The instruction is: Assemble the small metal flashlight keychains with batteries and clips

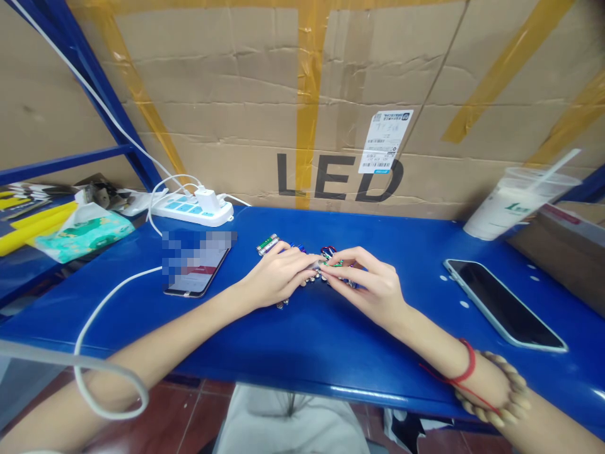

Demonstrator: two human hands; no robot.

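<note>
My left hand [271,277] and my right hand [373,284] meet over the middle of the blue table [265,343]. Their fingertips pinch together on a small silvery piece [317,265], too small to name. Something shiny and green [334,263] shows at my right fingertips. Beneath and between the hands lie several small metallic and blue pieces, partly covered by the fingers. Just behind my left hand are slim cylinders with green and silver wrapping [268,244], which look like batteries. Dark looped pieces [328,251] lie behind the fingertips.
A phone [201,271] lies left, near a white power strip [189,208] with a charger and trailing cable [89,321]. At right are another phone [503,302], white dots and a plastic cup with straw [501,205]. A large carton [227,126] stands behind the table.
</note>
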